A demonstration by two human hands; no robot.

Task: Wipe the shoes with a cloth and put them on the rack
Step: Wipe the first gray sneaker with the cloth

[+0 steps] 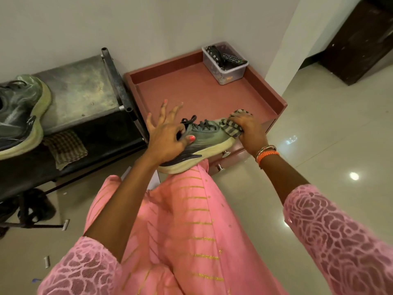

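- Pink gold-striped trouser knee (187,209) props the grey-green lace-up sneaker (204,138), which overhangs the reddish-brown rimmed worktop (191,88).
- Left hand (168,139): thumb pinches the collar, other fingers splayed wide; a firmer hold would steady the shoe.
- Right hand (246,128) grips the striped cloth (231,124) bunched against the toe; wipe toe-to-heel next, midsole included.
- Matching sneaker (19,116) already sits on the dark metal rack (85,90).
- No readable brand or writing.

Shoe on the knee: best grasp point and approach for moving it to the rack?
Grip the shoe at the collar, coming from above. The opening faces up beside the left hand; the right hand and striped cloth cover the toe.
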